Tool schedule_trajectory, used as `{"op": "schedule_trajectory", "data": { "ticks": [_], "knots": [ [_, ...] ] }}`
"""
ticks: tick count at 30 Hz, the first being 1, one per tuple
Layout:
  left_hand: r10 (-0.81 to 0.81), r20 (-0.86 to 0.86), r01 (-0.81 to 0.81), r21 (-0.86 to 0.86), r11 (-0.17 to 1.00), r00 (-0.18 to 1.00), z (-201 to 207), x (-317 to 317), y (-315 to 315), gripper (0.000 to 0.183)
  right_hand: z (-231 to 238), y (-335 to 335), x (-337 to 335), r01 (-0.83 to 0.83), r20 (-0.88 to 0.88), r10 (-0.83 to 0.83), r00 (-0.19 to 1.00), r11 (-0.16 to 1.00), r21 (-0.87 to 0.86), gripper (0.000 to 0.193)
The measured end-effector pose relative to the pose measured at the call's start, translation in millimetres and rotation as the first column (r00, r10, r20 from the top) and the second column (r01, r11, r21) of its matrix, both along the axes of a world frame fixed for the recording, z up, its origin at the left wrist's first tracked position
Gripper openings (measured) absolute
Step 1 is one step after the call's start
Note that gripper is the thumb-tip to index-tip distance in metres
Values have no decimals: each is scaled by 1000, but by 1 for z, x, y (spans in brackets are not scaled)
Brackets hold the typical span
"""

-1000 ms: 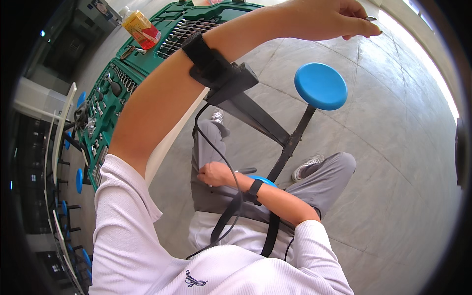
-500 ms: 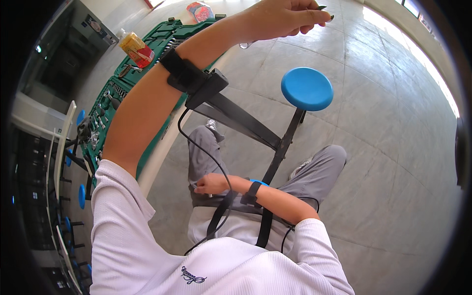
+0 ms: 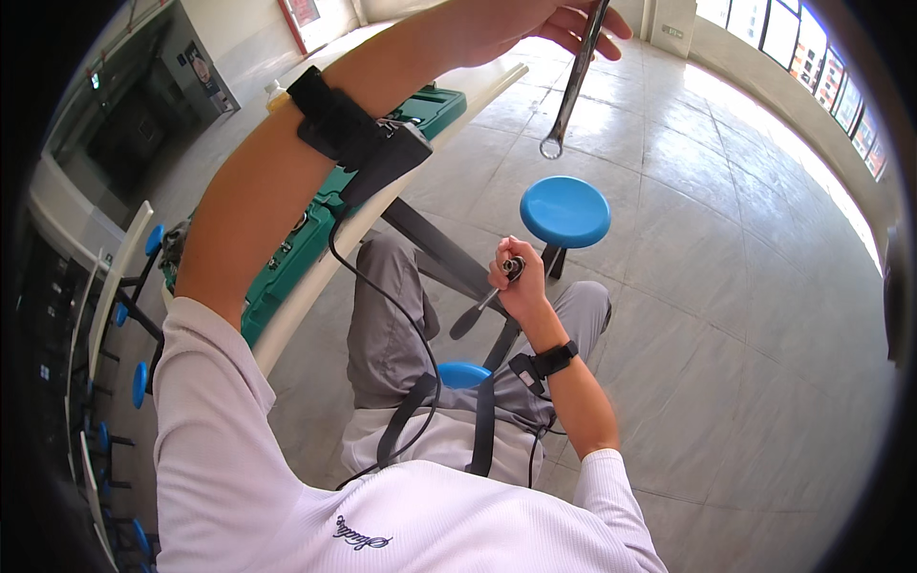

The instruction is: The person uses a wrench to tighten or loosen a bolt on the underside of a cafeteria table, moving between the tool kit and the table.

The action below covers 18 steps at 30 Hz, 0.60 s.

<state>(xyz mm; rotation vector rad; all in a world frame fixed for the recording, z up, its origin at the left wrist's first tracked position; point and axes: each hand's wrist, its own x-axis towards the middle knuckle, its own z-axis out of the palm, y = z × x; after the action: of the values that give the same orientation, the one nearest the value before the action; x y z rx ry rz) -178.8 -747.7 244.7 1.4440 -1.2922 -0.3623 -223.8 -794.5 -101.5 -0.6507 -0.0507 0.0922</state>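
Observation:
Near the top edge, my left hand (image 3: 523, 21) is closed on a dark metal wrench (image 3: 576, 81). Its ring end hangs down toward the floor, and its upper end is cut off by the frame. Some fingers stick out past the shaft. My right hand (image 3: 522, 279), in front of my lap, is wrapped round a ratchet (image 3: 465, 322). The round metal head of that ratchet shows at the top of the fist, and its dark handle slants down to the left. The two tools are apart.
On a white-edged table (image 3: 287, 329) to my left lies a green tool case (image 3: 287, 286), partly behind my left arm. A blue stool (image 3: 565, 212) stands ahead, joined to dark metal beams (image 3: 449, 250). Another blue seat (image 3: 464, 374) shows between my legs. A black cable (image 3: 406, 291) runs from my left forearm.
My right hand has risen from my lap and moved right, with the ratchet now showing. The wrench in my left hand has swung to hang downward. My view has tilted up.

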Motion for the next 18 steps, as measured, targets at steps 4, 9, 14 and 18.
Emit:
{"op": "schedule_trajectory", "data": {
  "ticks": [4, 9, 14, 18],
  "knots": [
    [-2, -52, 1, -4, 1000, 999, -18, -2, -1, 27, 7, -10, -5, 139, -47, -132, 990, 968, 210, 18],
    [-43, 5, 43, 111, 993, 999, -48, 13, -4, 34, -2, -18, -19, 211, -67, -201, 977, 950, 229, 17],
    [-6, -89, 25, 211, 977, 996, -76, 34, -11, 30, -23, -26, -33, 289, -174, -250, 953, 920, 266, 17],
    [-99, -38, 106, 275, 956, 994, -92, 52, -32, 29, -36, -54, -40, 404, -182, -364, 913, 869, 286, 17]
  ]
}}
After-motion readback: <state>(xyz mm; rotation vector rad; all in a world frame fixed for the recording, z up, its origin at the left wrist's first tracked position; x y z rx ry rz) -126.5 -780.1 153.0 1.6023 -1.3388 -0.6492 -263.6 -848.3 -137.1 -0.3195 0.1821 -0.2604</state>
